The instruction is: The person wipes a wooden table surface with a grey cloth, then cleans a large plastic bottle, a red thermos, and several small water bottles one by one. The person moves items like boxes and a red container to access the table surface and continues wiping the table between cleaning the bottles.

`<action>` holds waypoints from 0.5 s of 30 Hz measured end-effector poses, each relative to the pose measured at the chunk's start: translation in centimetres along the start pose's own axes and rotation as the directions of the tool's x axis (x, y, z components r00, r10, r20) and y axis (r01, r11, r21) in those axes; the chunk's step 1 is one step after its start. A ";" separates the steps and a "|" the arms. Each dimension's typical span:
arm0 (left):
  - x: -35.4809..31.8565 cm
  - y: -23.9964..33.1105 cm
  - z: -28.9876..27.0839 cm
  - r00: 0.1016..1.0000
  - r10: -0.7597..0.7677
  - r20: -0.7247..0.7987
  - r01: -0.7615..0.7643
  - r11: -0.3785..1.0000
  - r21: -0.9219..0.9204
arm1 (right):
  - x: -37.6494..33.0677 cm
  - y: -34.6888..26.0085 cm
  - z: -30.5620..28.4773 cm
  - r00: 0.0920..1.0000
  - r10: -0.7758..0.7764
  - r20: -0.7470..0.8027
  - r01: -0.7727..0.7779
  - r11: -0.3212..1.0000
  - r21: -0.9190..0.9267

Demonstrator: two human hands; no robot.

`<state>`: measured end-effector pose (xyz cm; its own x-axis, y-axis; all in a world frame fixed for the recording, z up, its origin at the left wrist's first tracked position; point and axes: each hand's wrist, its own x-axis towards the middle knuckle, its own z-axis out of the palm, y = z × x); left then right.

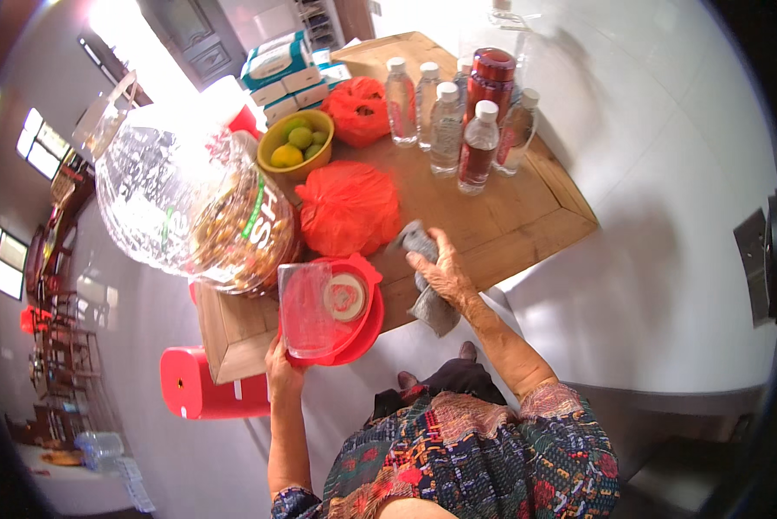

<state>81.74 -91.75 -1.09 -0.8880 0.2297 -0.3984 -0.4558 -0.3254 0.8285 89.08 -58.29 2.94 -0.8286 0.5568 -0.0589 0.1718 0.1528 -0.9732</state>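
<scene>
A pale-floored room surrounds a wooden table [518, 229], seen from above. On its left side stands a large clear plastic container [241, 229] of brown snacks; just off the table's near left corner is a red stool [189, 381]. Two red plastic bags [349, 208] lie near the middle, with stacked white-and-blue packs [282, 85] behind. Clear bottles [478, 149] with white caps cluster around a dark red canister [492, 73] at the far right. A yellow bowl [306, 169] beside the bags contains green and yellow fruit [287, 156]. At the near edge, a red tray [367, 336] bears a clear rectangular lid [304, 298] and a round cream disc [345, 297]. The left hand [285, 368] grips the tray's near left rim, its fingers partly hidden. To the right, the right hand [443, 270] holds a crumpled grey cloth [436, 313] in curled fingers over the near edge.
</scene>
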 end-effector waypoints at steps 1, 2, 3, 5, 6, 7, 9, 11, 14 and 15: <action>-0.1 0.1 0.2 1.000 -0.004 0.024 0.004 1.000 -0.011 | 0.6 -0.1 -0.5 0.979 -0.148 -0.140 0.131 0.983 -0.126; -0.1 0.0 0.0 1.000 -0.020 0.020 0.022 0.998 -0.064 | 0.5 -0.5 -0.9 0.954 -0.190 -0.233 0.088 0.917 -0.389; 0.0 -0.2 0.0 0.999 -0.037 0.019 0.039 0.992 -0.117 | 0.6 0.1 -1.2 0.926 -0.329 -0.185 0.188 0.827 -0.530; -0.1 -0.5 0.4 0.998 -0.061 -0.012 0.058 0.982 -0.179 | 0.7 3.0 -1.1 0.833 -0.553 -0.019 0.347 0.549 -0.760; -0.5 -0.3 1.0 0.997 -0.068 -0.046 0.058 0.981 -0.184 | 0.3 4.1 -0.7 0.837 -0.544 0.054 0.355 0.466 -0.810; -1.0 -0.4 1.1 0.994 -0.069 -0.087 0.051 0.979 -0.195 | -0.1 4.6 -0.5 0.831 -0.548 0.097 0.377 0.426 -0.823; -0.9 -0.8 0.0 0.993 -0.057 -0.103 0.039 0.985 -0.166 | -0.4 5.2 -0.8 0.816 -0.548 0.184 0.420 0.342 -0.841; -1.7 -0.7 0.4 0.985 -0.025 -0.173 0.007 0.995 -0.103 | 0.6 5.6 -2.6 0.831 -0.536 0.148 0.378 0.350 -0.857; -3.1 -1.9 1.7 0.662 0.648 -0.376 -0.441 0.742 0.505 | 2.2 5.9 -7.0 0.845 -0.529 0.079 0.291 0.332 -0.897; -4.1 -1.8 3.3 0.435 0.845 -0.313 -0.503 0.516 0.694 | 2.6 6.4 -8.9 0.846 -0.531 0.047 0.249 0.315 -0.916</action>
<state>86.40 -89.02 0.33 -0.7900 -0.4616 0.4034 0.2534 0.3534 0.9005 92.79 -48.63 -1.51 -0.8174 0.3513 0.4565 0.3357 0.9346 -0.1181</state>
